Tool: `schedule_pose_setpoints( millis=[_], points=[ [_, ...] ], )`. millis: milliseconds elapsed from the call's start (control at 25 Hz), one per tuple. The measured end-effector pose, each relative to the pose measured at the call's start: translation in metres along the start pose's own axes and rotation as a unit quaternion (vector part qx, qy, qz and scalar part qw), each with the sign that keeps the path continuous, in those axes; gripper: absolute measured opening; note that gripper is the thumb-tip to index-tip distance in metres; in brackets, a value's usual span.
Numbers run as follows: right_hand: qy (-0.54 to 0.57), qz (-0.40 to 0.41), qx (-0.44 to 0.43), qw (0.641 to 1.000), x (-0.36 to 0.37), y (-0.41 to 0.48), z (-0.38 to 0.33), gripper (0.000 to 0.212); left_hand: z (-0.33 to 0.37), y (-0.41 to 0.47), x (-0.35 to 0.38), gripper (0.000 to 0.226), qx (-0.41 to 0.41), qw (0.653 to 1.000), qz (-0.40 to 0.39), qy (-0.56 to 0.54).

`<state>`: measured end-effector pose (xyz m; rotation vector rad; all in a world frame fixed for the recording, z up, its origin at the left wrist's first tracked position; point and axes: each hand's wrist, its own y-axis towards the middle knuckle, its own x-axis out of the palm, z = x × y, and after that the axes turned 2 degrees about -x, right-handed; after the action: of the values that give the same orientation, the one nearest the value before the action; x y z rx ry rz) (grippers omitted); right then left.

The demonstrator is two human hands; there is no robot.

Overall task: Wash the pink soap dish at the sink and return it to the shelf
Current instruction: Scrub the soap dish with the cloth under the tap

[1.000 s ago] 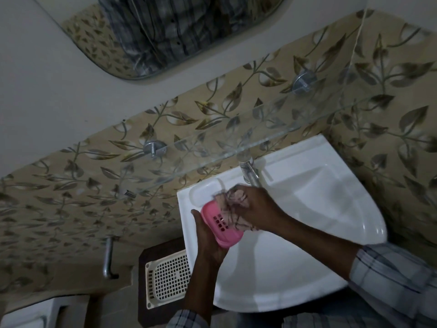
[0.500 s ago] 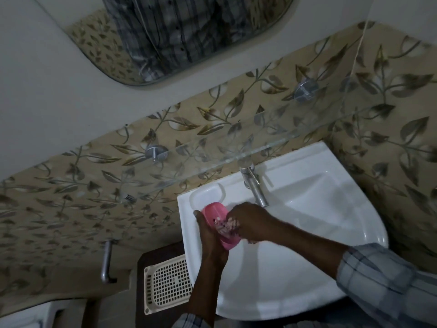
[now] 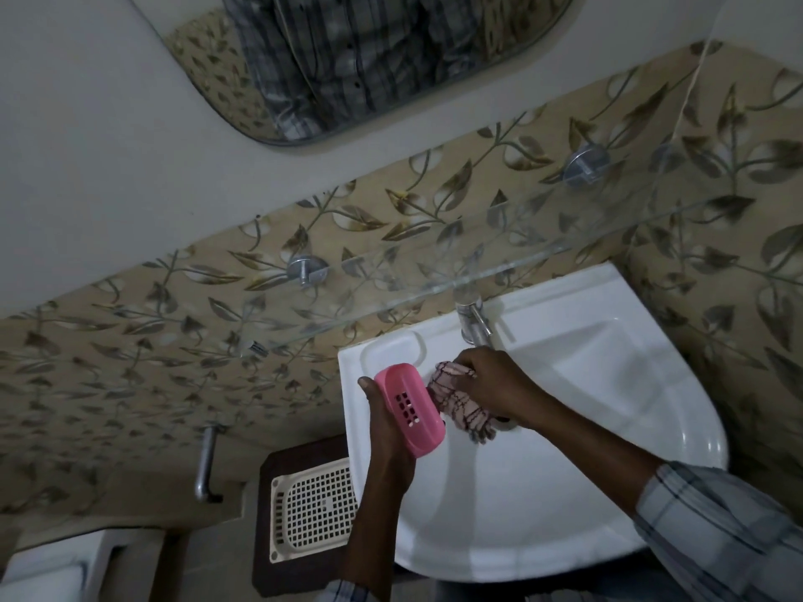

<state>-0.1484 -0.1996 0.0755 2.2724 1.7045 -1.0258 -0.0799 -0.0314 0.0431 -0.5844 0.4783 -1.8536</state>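
Now the pink soap dish (image 3: 410, 408) is clasped by the left grip (image 3: 386, 432), the adjoining cloth (image 3: 462, 410) by the right grip (image 3: 495, 384).

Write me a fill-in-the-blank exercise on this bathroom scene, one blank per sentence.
1. The left hand holds a soap dish coloured ____.
2. The right hand grips a checked ____ next to the dish.
3. Both hands are over the white ____, in front of the tap.
4. The shelf above the tap is made of clear ____.

Missing words: pink; cloth; sink; glass.
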Motion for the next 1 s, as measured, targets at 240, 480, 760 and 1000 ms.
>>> schedule_pose_setpoints(
  millis=[240, 480, 760, 1000],
  points=[
    [-0.347, -0.089, -0.207, 0.91, -0.011, -0.002, -0.003, 0.047, 0.004, 0.014, -0.037, 0.087, -0.023, 0.998, -0.014, -0.057],
    [-0.298, -0.03, -0.397, 0.867, 0.03, 0.003, -0.011, 0.053, 0.01, 0.001, -0.009, 0.092, -0.159, 0.962, -0.134, -0.174],
    [-0.253, 0.042, -0.474, 0.842, 0.039, -0.013, 0.041, 0.063, 0.004, 0.005, -0.025, 0.09, -0.186, 0.89, -0.283, -0.304],
    [-0.303, -0.015, -0.531, 0.791, 0.023, 0.021, 0.052, 0.082, 0.018, 0.019, -0.014, 0.084, -0.269, 0.918, -0.223, -0.188]
  ],
)
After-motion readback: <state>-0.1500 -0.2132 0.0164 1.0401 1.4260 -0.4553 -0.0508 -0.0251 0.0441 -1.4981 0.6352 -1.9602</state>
